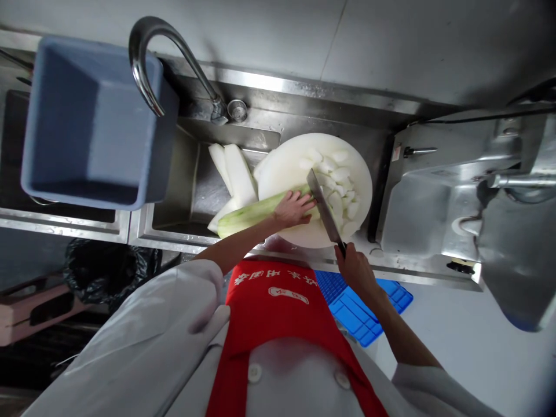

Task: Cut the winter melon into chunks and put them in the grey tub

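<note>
My left hand (295, 209) lies over a long pale green gourd (247, 218), its fingers spread across the top and holding it against a round white cutting board (278, 168). In my closed right hand (356, 267) is the dark handle of a kitchen knife (324, 207). The blade points away from me and stands at the gourd's right end, close to my left fingertips. Whether it touches the gourd, I cannot tell. Cut white pieces (341, 185) are heaped right of the blade. Several long, pale peeled lengths (238, 174) lie left of the board, over the sink.
A steel sink (174, 202) lies under the board's left side. A curved tap (141, 63) arches at the back, beside a large blue-grey bin (150, 150). Metal equipment (412, 214) stands to the right. A black-lined waste bin (104, 266) and blue plastic crate (360, 318) are below the counter.
</note>
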Demonstrator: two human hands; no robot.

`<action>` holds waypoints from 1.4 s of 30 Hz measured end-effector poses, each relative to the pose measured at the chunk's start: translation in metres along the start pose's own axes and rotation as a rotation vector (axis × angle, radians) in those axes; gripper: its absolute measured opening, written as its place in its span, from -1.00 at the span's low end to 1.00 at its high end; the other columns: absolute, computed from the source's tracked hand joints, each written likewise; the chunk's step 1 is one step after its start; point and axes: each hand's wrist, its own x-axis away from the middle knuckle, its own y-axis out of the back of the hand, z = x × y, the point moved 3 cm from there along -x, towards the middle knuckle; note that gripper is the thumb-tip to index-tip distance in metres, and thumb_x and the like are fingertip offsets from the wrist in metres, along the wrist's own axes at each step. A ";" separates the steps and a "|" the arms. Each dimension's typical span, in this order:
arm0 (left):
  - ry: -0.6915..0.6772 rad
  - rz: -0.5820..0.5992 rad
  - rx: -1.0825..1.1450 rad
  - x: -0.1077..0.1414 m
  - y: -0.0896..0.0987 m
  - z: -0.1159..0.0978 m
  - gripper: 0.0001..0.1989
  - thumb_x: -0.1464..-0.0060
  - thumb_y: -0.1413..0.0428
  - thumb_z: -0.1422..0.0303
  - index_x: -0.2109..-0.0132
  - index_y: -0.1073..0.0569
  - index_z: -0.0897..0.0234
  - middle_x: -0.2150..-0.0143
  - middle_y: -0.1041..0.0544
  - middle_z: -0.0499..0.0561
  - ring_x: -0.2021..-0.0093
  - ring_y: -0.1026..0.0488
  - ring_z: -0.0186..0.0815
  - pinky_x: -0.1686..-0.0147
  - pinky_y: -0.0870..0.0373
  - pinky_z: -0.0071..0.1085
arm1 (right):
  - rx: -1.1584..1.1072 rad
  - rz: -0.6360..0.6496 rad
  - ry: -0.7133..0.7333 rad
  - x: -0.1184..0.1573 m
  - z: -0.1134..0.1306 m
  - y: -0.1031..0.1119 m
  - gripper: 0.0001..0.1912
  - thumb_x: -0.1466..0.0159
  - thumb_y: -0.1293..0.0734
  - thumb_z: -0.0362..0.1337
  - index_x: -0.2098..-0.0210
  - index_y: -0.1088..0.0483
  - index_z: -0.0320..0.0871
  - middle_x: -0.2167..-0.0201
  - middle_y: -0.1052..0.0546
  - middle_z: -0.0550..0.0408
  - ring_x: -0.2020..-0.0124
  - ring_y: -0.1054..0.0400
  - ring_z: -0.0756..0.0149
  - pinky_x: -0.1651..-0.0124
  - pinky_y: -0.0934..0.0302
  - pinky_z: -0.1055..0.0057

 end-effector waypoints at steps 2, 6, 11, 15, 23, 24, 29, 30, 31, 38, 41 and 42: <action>-0.005 -0.003 -0.001 0.000 -0.001 0.001 -0.47 -0.32 -0.06 0.09 -0.33 -0.37 0.17 -0.25 -0.41 0.20 -0.16 -0.28 0.08 -0.11 -0.15 -0.02 | -0.014 -0.004 -0.020 -0.025 0.013 -0.007 -0.73 -0.57 -0.13 -0.16 0.07 -0.28 -0.25 0.33 -0.60 -0.16 0.29 -0.53 0.09 0.39 0.06 0.37; -0.019 -0.025 -0.005 0.003 -0.004 0.002 -0.50 -0.38 0.02 0.08 -0.31 -0.39 0.20 -0.21 -0.43 0.20 -0.13 -0.28 0.04 -0.10 -0.15 -0.04 | -0.034 -0.031 -0.013 -0.064 0.032 -0.013 -0.68 -0.58 -0.10 -0.14 0.00 -0.28 -0.30 0.23 -0.61 -0.24 0.18 -0.54 0.04 0.31 -0.05 0.36; -0.021 -0.052 -0.007 0.004 -0.003 0.003 -0.49 -0.39 0.06 0.07 -0.31 -0.39 0.22 -0.18 -0.44 0.21 -0.10 -0.28 0.03 -0.08 -0.14 -0.06 | -0.022 -0.050 0.021 -0.048 0.024 0.004 -0.66 -0.57 -0.09 -0.11 0.02 -0.30 -0.25 0.25 -0.61 -0.20 0.19 -0.54 0.04 0.29 -0.07 0.35; -0.033 -0.057 -0.001 0.003 -0.002 0.003 -0.49 -0.39 0.07 0.08 -0.30 -0.41 0.24 -0.15 -0.45 0.22 -0.09 -0.28 0.02 -0.07 -0.12 -0.07 | 0.031 -0.045 0.009 -0.003 0.007 0.015 -0.69 -0.57 -0.09 -0.11 0.06 -0.30 -0.21 0.34 -0.59 -0.12 0.27 -0.53 0.04 0.36 0.02 0.34; -0.039 -0.048 0.017 0.002 -0.004 0.005 -0.49 -0.38 0.04 0.09 -0.31 -0.39 0.24 -0.18 -0.42 0.22 -0.11 -0.28 0.01 -0.07 -0.13 -0.07 | 0.031 0.006 0.012 -0.004 0.010 0.006 -0.69 -0.57 -0.10 -0.12 0.08 -0.31 -0.23 0.31 -0.60 -0.17 0.25 -0.54 0.04 0.36 -0.01 0.36; -0.038 -0.049 0.019 0.002 -0.005 0.005 -0.49 -0.37 0.04 0.09 -0.31 -0.39 0.25 -0.17 -0.43 0.22 -0.11 -0.28 0.02 -0.07 -0.13 -0.06 | 0.015 0.000 0.012 -0.016 0.017 0.003 -0.69 -0.57 -0.10 -0.13 0.06 -0.31 -0.25 0.28 -0.60 -0.19 0.22 -0.54 0.04 0.34 -0.04 0.36; -0.044 -0.091 -0.005 0.005 -0.005 0.006 -0.55 -0.40 0.09 0.13 -0.22 -0.45 0.27 -0.11 -0.46 0.21 -0.07 -0.30 -0.01 -0.06 -0.16 -0.07 | -0.061 -0.061 0.031 -0.069 0.043 -0.008 -0.64 -0.58 -0.07 -0.14 -0.02 -0.30 -0.32 0.19 -0.61 -0.26 0.14 -0.54 0.03 0.24 -0.13 0.36; -0.046 -0.102 -0.008 0.005 -0.004 0.006 -0.56 -0.41 0.10 0.14 -0.20 -0.46 0.27 -0.10 -0.46 0.20 -0.06 -0.30 -0.02 -0.06 -0.16 -0.07 | -0.065 -0.067 0.042 -0.072 0.044 -0.007 -0.63 -0.58 -0.07 -0.13 -0.02 -0.30 -0.32 0.19 -0.61 -0.26 0.14 -0.54 0.03 0.23 -0.14 0.36; -0.046 -0.112 -0.012 0.005 -0.004 0.006 -0.57 -0.41 0.10 0.15 -0.19 -0.47 0.27 -0.10 -0.46 0.20 -0.06 -0.31 -0.02 -0.06 -0.16 -0.08 | -0.062 -0.070 0.055 -0.072 0.044 -0.004 -0.63 -0.58 -0.07 -0.13 -0.02 -0.31 -0.31 0.20 -0.61 -0.25 0.14 -0.54 0.03 0.22 -0.14 0.36; -0.057 -0.121 -0.021 0.005 -0.005 0.006 -0.56 -0.41 0.09 0.14 -0.20 -0.46 0.28 -0.08 -0.46 0.20 -0.06 -0.30 -0.03 -0.06 -0.15 -0.09 | 0.030 -0.075 0.043 -0.015 0.017 0.019 -0.64 -0.56 -0.08 -0.08 0.02 -0.32 -0.25 0.31 -0.60 -0.18 0.25 -0.53 0.02 0.32 -0.07 0.36; -0.055 -0.125 -0.008 0.004 -0.007 0.007 -0.58 -0.40 0.08 0.15 -0.18 -0.48 0.27 -0.08 -0.46 0.19 -0.06 -0.30 -0.04 -0.05 -0.15 -0.10 | 0.045 -0.036 0.057 0.005 0.008 0.018 -0.65 -0.56 -0.09 -0.09 0.07 -0.32 -0.23 0.35 -0.59 -0.15 0.28 -0.52 0.03 0.34 -0.05 0.35; -0.054 -0.127 -0.005 0.004 -0.007 0.007 -0.59 -0.40 0.07 0.16 -0.17 -0.48 0.27 -0.08 -0.46 0.19 -0.05 -0.30 -0.04 -0.05 -0.15 -0.10 | 0.043 -0.026 0.059 0.007 0.007 0.017 -0.66 -0.56 -0.09 -0.09 0.07 -0.32 -0.22 0.35 -0.58 -0.15 0.29 -0.52 0.04 0.35 -0.04 0.36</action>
